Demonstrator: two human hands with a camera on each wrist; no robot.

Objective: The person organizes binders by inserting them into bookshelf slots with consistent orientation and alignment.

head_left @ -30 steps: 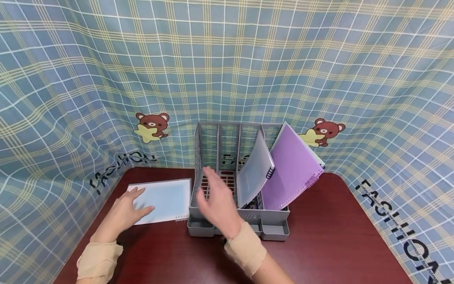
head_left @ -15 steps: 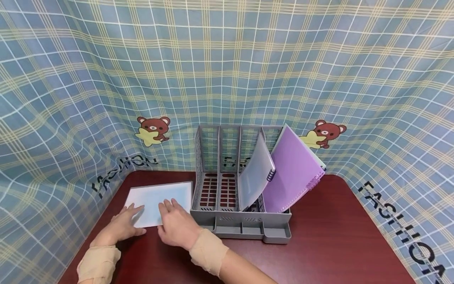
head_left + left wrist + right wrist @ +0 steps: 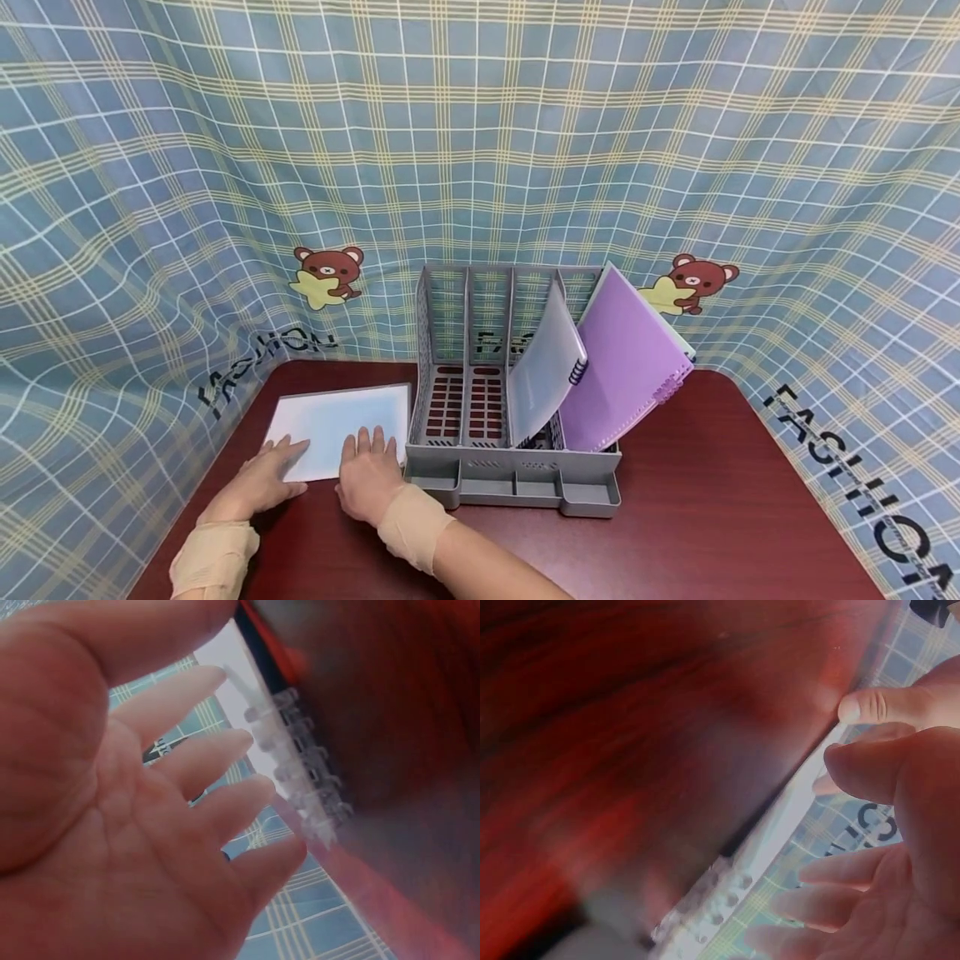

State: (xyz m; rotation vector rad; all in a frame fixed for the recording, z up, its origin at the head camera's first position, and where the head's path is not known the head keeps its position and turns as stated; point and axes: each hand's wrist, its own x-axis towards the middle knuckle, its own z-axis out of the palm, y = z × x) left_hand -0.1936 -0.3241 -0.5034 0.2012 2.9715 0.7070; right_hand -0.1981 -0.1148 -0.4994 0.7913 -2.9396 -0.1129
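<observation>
A pale blue and white ring-bound notebook point(image 3: 337, 417) lies flat on the table at the left. My left hand point(image 3: 258, 485) is at its near left corner, fingers extended over the cover. Beside its near right part, the right hand point(image 3: 371, 477) has straight fingers reaching onto the cover. Clear plastic rings point(image 3: 300, 765) run along the notebook's edge close to the left fingertips in the left wrist view. In the right wrist view, the left thumb point(image 3: 864, 706) is at the notebook's near edge, with the right thumb close by. Neither hand visibly pinches it.
Right of the notebook stands a grey file organizer point(image 3: 510, 462) with upright dividers and small front trays. It holds a translucent notebook point(image 3: 543, 379) with black rings and a purple notebook point(image 3: 618, 367), plus a pale green one behind. A plaid cloth point(image 3: 480, 150) hangs around the dark red table point(image 3: 720, 500).
My right hand has moved left, from in front of the organizer to the flat notebook. The left hand has shifted slightly towards the notebook's near edge.
</observation>
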